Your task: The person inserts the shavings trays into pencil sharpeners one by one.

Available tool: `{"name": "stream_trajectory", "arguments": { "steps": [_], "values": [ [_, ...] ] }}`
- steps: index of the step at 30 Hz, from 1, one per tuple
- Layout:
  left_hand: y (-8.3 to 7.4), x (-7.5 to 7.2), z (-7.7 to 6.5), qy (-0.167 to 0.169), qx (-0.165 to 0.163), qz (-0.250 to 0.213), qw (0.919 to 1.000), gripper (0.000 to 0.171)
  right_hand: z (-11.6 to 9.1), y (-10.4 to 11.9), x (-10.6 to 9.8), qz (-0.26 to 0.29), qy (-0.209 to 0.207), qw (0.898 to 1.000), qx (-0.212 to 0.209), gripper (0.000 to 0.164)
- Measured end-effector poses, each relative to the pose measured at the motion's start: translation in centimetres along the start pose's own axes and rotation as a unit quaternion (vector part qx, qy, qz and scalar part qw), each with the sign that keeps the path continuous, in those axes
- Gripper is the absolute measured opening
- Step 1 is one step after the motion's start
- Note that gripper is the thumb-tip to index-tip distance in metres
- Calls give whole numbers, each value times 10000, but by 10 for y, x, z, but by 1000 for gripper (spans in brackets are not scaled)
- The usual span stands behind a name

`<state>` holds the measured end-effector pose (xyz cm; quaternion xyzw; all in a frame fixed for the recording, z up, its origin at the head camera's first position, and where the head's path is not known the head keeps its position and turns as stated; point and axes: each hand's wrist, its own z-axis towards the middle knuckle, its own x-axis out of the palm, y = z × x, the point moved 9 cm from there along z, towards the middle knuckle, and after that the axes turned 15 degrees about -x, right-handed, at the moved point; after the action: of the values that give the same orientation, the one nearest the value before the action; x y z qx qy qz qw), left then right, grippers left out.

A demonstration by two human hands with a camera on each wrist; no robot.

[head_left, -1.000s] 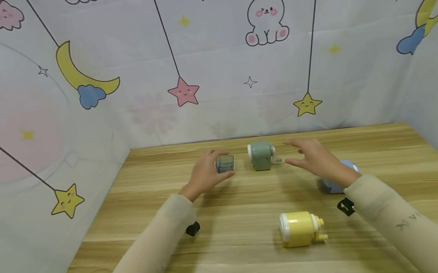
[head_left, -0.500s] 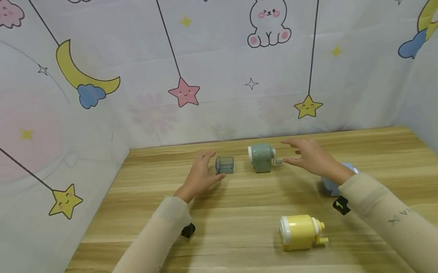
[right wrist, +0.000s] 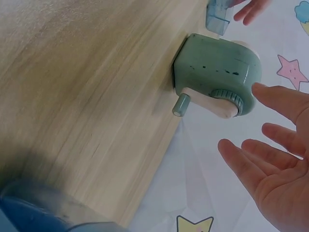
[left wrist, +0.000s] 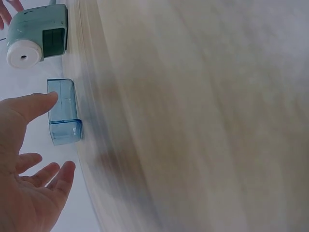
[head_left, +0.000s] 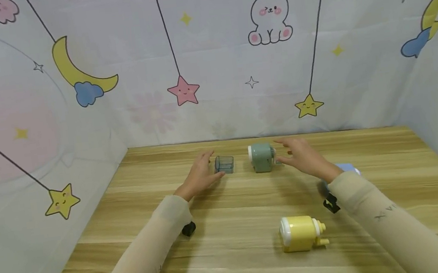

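Note:
A green hand-crank pencil sharpener (head_left: 261, 158) stands upright near the far edge of the table. Its white front faces left, and a dark rectangular opening shows in its body in the left wrist view. Just left of it lies a clear blue plastic shavings drawer (head_left: 225, 165). My left hand (head_left: 200, 175) is spread around the drawer's left end, with thumb and fingers apart; in its wrist view, the thumb (left wrist: 41, 104) overlaps the drawer. My right hand (head_left: 304, 157) is beside the crank side of the sharpener, fingers parted and nothing held. Whether its fingertips touch is unclear.
A yellow pencil sharpener (head_left: 298, 233) stands nearer, right of centre. Partly behind my right wrist is a blue sharpener (head_left: 345, 168). A printed cloth wall (head_left: 225, 117) rises along the wooden table's back edge, with others at both sides.
My right hand has moved left, closer to the green sharpener's crank. My left hand has drawn back slightly to the left from the drawer. Sharpeners and drawer stay in place.

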<state>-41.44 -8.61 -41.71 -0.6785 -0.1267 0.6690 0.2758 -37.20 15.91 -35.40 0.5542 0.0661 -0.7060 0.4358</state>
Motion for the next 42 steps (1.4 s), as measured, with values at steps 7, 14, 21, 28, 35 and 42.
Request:
{"name": "stream_trajectory", "arguments": {
  "steps": [7, 14, 21, 28, 35, 42],
  "values": [
    [3, 2, 2, -1, -86, 4, 10000, 80, 8, -1, 6, -77, 22, 9999, 62, 58],
    [6, 5, 2, 18, -45, -136, 9999, 75, 11, -4, 16, -36, 54, 10000, 56, 58],
    [9, 7, 3, 29, -76, -145, 9999, 69, 13, -6, 20, 53, 14, 10000, -5, 55],
    [10, 7, 7, 2, 18, -192, 9998, 69, 16, -5, 20, 37, 13, 10000, 4, 50],
    [8, 9, 10, 122, 82, -373, 9992, 64, 18, -7, 19, 164, 0, 9999, 16, 45],
    [5, 10, 10, 101, 213, -438, 9988, 61, 20, -9, 21, 314, 4, 9995, 44, 43]
  ]
}}
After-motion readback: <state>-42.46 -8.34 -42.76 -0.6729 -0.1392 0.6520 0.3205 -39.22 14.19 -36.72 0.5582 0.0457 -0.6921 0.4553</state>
